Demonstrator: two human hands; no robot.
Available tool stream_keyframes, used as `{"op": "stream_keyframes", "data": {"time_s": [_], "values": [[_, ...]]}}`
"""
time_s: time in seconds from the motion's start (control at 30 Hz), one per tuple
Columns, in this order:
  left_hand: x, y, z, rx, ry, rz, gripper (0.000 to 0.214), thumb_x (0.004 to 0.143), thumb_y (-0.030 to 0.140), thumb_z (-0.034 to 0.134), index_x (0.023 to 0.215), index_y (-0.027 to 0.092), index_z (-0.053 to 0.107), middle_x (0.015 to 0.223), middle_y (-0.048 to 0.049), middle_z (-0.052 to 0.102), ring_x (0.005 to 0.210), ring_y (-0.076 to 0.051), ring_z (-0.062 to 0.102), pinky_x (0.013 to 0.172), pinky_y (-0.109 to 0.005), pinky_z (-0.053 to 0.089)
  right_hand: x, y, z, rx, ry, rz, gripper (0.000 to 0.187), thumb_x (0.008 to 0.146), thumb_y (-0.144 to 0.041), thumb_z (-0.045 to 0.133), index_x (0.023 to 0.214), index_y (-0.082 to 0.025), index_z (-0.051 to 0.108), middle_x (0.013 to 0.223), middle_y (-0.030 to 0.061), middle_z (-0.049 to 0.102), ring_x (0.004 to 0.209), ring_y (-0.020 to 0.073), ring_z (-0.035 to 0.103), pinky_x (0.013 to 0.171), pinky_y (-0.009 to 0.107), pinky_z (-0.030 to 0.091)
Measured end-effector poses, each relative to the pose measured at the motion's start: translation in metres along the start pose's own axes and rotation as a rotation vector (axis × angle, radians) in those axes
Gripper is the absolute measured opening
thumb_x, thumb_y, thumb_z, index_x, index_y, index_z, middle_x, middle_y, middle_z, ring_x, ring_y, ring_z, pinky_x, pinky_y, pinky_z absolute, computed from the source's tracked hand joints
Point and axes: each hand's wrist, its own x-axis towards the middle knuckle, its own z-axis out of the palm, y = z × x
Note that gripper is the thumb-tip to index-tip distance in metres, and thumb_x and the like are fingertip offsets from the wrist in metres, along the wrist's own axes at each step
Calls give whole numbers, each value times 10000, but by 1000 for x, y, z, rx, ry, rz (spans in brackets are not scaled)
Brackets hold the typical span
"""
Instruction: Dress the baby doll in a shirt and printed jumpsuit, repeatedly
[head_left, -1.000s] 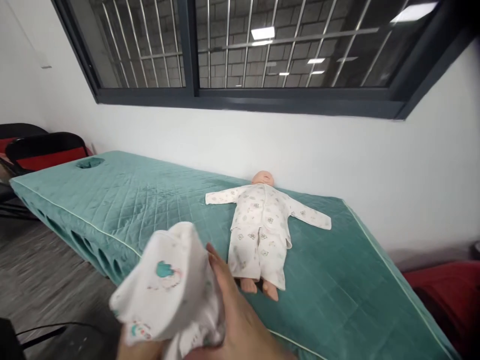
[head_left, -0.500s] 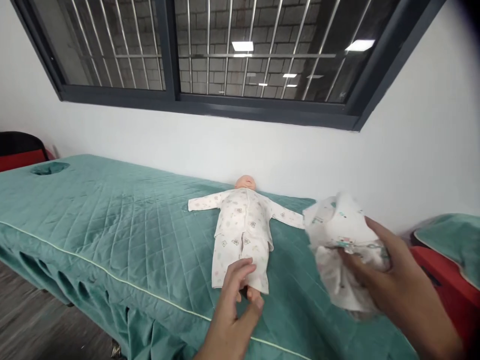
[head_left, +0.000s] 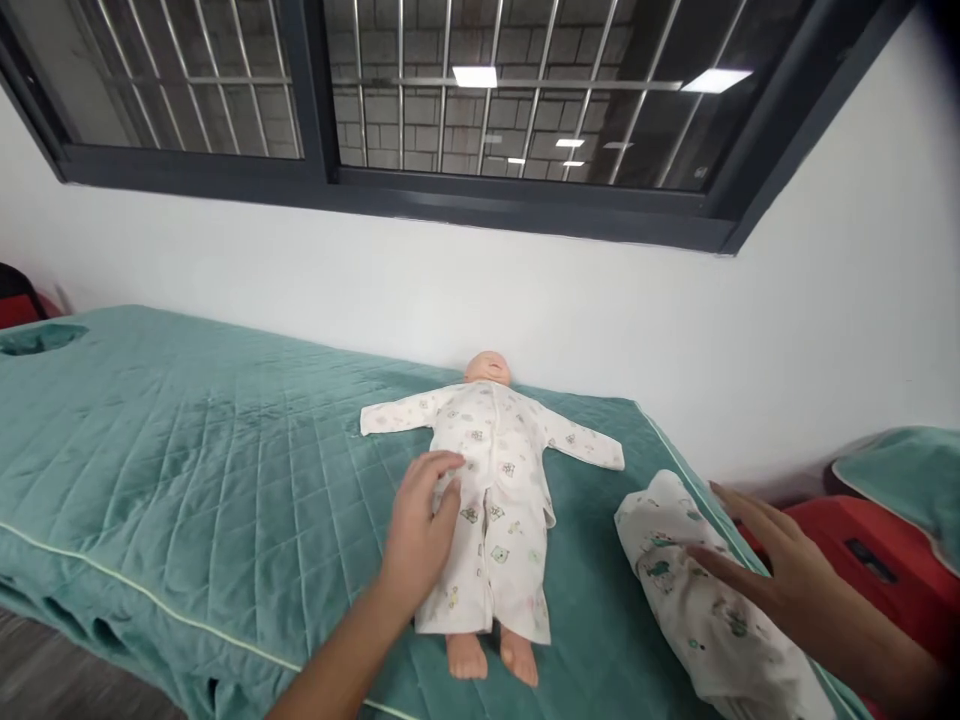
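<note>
A baby doll (head_left: 488, 368) lies on its back on the green quilted bed cover (head_left: 247, 480). It wears a white printed top (head_left: 495, 425) with long sleeves and white printed trousers (head_left: 517, 555); both bare feet stick out. My left hand (head_left: 421, 520) is over the doll's side at the waist, fingers slightly bent and thumb apart, holding nothing. To the right, a crumpled white printed cloth (head_left: 712, 610) lies along the bed's edge. My right hand (head_left: 784, 565) is just above it, with thumb and fingers spread; whether it touches the cloth, I cannot tell.
Behind the bed rises a white wall (head_left: 300, 270) with a dark-framed barred window (head_left: 517, 200). At the right stands a red chair (head_left: 862, 550) with green fabric (head_left: 904, 475) on it. A face hole (head_left: 41, 338) opens in the bed's far left end.
My right hand has let go of the white printed cloth, which now lies on the bed. My left hand has left the doll's feet and moved up to its waist. The feet now show.
</note>
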Motion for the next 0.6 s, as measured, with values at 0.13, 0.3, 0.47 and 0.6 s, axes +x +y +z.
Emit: {"op": "stream_keyframes", "data": {"time_s": [0.13, 0.3, 0.47, 0.6], "values": [[70, -17, 23, 137, 16, 117, 286, 894, 155, 464, 1130, 201, 617, 1197, -72, 635, 1164, -206, 547, 1042, -391, 418, 18, -73, 34, 93, -75, -62, 528, 867, -539, 565, 1338, -308, 505, 1464, 109, 449, 1361, 340, 416, 1110, 567, 357], [150, -36, 52, 247, -159, 144, 328, 915, 193, 453, 1199, 169, 616, 1279, -93, 629, 1227, -228, 539, 1093, -409, 390, 78, -139, 126, 364, -175, -179, 454, 888, -455, 548, 1296, -258, 510, 1433, 95, 468, 1366, 278, 398, 1151, 510, 320], [173, -66, 62, 233, -334, 233, 377, 974, 241, 363, 1271, 210, 592, 1375, -47, 577, 1309, -181, 479, 1139, -369, 348, 129, -142, 185, 509, -155, -116, 467, 909, -461, 505, 1321, -240, 510, 1376, 97, 535, 1305, 265, 458, 1129, 504, 325], [165, -73, 61, 198, -335, 174, 400, 998, 302, 327, 1302, 215, 571, 1403, -38, 556, 1337, -164, 456, 1153, -341, 335, 128, -134, 196, 547, -234, -168, 428, 935, -445, 486, 1332, -286, 511, 1418, 49, 513, 1331, 226, 439, 1150, 445, 311]]}}
